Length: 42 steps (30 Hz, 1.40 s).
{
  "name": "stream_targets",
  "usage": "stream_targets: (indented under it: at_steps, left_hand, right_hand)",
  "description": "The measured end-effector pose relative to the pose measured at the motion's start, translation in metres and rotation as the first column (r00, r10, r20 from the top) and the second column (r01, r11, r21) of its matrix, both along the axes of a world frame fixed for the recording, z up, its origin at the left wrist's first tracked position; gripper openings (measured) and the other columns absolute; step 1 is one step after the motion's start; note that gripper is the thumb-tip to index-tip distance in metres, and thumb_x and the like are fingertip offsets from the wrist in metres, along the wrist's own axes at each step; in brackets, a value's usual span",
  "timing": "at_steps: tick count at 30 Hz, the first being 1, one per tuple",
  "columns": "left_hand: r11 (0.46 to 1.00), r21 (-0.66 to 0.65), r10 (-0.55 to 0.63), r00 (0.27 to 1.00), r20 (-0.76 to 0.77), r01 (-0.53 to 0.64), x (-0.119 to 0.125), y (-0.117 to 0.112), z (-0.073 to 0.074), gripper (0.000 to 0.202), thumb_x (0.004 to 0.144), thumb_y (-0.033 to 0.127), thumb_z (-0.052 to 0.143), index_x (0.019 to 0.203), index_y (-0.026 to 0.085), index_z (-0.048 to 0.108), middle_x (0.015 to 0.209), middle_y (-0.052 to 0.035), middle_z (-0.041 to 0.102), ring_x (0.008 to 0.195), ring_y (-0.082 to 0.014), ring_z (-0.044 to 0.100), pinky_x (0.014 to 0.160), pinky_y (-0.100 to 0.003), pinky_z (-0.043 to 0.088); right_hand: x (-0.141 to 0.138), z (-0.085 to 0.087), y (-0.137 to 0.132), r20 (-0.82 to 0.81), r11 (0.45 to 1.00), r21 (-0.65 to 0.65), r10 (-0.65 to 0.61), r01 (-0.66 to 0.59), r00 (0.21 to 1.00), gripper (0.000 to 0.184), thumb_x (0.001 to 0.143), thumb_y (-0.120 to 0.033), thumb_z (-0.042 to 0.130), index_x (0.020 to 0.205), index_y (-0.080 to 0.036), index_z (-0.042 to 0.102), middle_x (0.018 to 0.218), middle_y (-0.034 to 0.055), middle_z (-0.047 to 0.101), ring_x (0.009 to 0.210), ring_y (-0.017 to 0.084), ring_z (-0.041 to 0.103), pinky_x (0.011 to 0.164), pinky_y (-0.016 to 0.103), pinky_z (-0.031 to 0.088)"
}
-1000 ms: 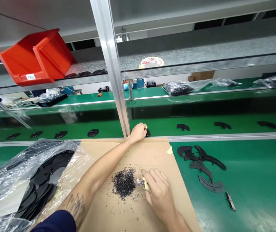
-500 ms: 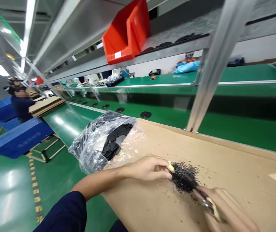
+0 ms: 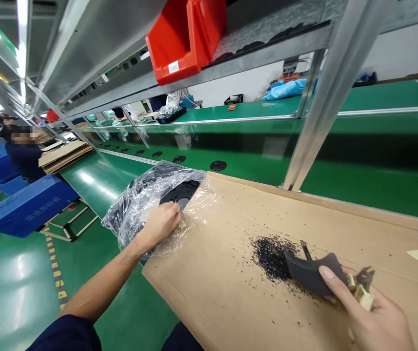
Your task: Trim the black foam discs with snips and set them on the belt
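My left hand (image 3: 163, 222) is at the mouth of a clear plastic bag (image 3: 131, 200) holding many flat black discs (image 3: 181, 191). Its fingers are curled closed; what they hold, if anything, is hidden. Between the thumb and fingers of my right hand (image 3: 375, 309) is a curved flat black piece (image 3: 314, 273). Tucked in the same hand is a small metal tool (image 3: 365, 280) with pale yellow wrapping, partly covered by the fingers. The black piece is held over the right edge of a pile of tiny black bits (image 3: 272, 256).
Brown cardboard (image 3: 230, 312) covers the bench. A metal post (image 3: 322, 112) rises behind it. Several black disc stacks (image 3: 218, 165) line the green surface beyond. Overhead, a red bin (image 3: 179, 53) juts from a shelf. A person (image 3: 22, 151) works at far left near blue bins (image 3: 29, 204).
My left hand has moved left from the pile of black bits to the plastic bag. My right hand has shifted right and turned, showing the curved black piece clearly.
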<state>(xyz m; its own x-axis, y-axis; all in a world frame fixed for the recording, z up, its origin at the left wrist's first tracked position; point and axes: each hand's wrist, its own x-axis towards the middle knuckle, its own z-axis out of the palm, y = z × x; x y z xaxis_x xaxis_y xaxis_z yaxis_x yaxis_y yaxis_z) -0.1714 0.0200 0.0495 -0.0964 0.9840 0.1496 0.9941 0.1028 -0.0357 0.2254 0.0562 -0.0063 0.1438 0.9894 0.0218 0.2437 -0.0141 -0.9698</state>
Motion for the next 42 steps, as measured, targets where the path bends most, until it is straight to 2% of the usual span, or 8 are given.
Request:
stream_targets:
  at_steps: [6,13,16,19,26,32,37,42]
  left_hand:
    - [0.948,0.261,-0.237,0.952,0.195,0.182,0.035,0.008,0.009,0.030,0.102,0.029,0.041,0.080,0.016,0.058,0.068,-0.0017,0.062,0.060,-0.0121,0.060,0.058,-0.021,0.049]
    - [0.340,0.697,-0.846,0.529,-0.067,0.632,0.145,0.011,-0.015,0.004,0.092,0.016,0.060,0.089,0.018,0.062,0.080,-0.0040,0.072,0.091,-0.0192,0.073,0.085,-0.034,0.062]
    - [0.232,0.660,-0.930,0.361,-0.064,0.714,0.173,0.006,-0.022,0.008,0.092,0.012,0.058,0.089,0.017,0.064,0.090,-0.0060,0.073,0.105,-0.0218,0.071,0.092,-0.038,0.061]
    - [0.269,0.647,-0.942,0.335,0.023,0.714,0.181,0.002,-0.028,0.005,0.093,0.014,0.060,0.094,0.016,0.064,0.101,-0.0076,0.074,0.107,-0.0216,0.070,0.090,-0.035,0.061]
    - [0.587,0.490,-0.810,0.462,0.362,0.644,0.173,0.002,-0.024,0.033,0.097,0.025,0.059,0.129,0.020,0.057,0.126,-0.0139,0.064,0.112,-0.0256,0.062,0.093,-0.042,0.054]
    - [0.649,0.498,-0.742,0.333,0.583,0.575,0.166,0.004,-0.021,0.030,0.096,0.021,0.060,0.126,0.021,0.061,0.098,-0.0072,0.068,0.088,-0.0186,0.064,0.077,-0.031,0.056]
    - [0.801,0.383,-0.516,0.205,0.832,0.461,0.161,0.002,-0.027,0.036,0.095,0.022,0.062,0.130,0.020,0.061,0.118,-0.0090,0.072,0.106,-0.0204,0.068,0.093,-0.034,0.058]
    - [0.809,0.366,-0.490,0.186,0.852,0.460,0.161,0.001,-0.026,0.036,0.093,0.026,0.065,0.129,0.020,0.063,0.115,-0.0085,0.074,0.101,-0.0203,0.071,0.089,-0.033,0.061]
  right_hand:
    - [-0.011,0.017,-0.006,-0.169,0.992,-0.127,-0.003,-0.019,0.986,0.041,0.058,-0.054,0.085,0.077,-0.019,0.075,0.084,0.0071,0.075,0.076,0.024,0.069,0.065,0.030,0.057]
    - [-0.022,0.030,-0.024,-0.200,0.964,-0.109,0.216,-0.241,0.956,0.047,0.069,-0.062,0.078,0.074,-0.016,0.071,0.070,0.0059,0.066,0.062,0.019,0.059,0.056,0.029,0.051]
    - [-0.025,0.032,-0.029,-0.247,0.952,-0.098,0.258,-0.289,0.934,0.048,0.072,-0.063,0.076,0.077,-0.016,0.070,0.066,0.0030,0.062,0.059,0.016,0.053,0.054,0.026,0.047]
    - [-0.025,0.031,-0.031,-0.289,0.947,-0.080,0.278,-0.313,0.916,0.048,0.071,-0.063,0.077,0.077,-0.016,0.068,0.068,0.0023,0.062,0.063,0.016,0.053,0.059,0.026,0.047]
    - [-0.027,0.029,-0.033,-0.237,0.923,-0.058,0.357,-0.380,0.904,0.047,0.076,-0.065,0.072,0.075,-0.018,0.065,0.067,0.0014,0.058,0.062,0.015,0.048,0.055,0.025,0.044]
    - [-0.029,0.030,-0.033,-0.216,0.932,-0.107,0.318,-0.346,0.923,0.045,0.078,-0.062,0.071,0.071,-0.018,0.062,0.068,0.0010,0.057,0.065,0.015,0.051,0.058,0.025,0.045]
    - [-0.029,0.030,-0.034,-0.239,0.913,-0.131,0.349,-0.386,0.906,0.040,0.079,-0.056,0.072,0.072,-0.019,0.062,0.066,-0.0019,0.051,0.061,0.013,0.046,0.058,0.024,0.043]
    - [-0.031,0.031,-0.035,-0.228,0.909,-0.154,0.350,-0.388,0.909,0.040,0.079,-0.057,0.072,0.074,-0.019,0.061,0.068,-0.0012,0.053,0.062,0.014,0.046,0.058,0.025,0.043]
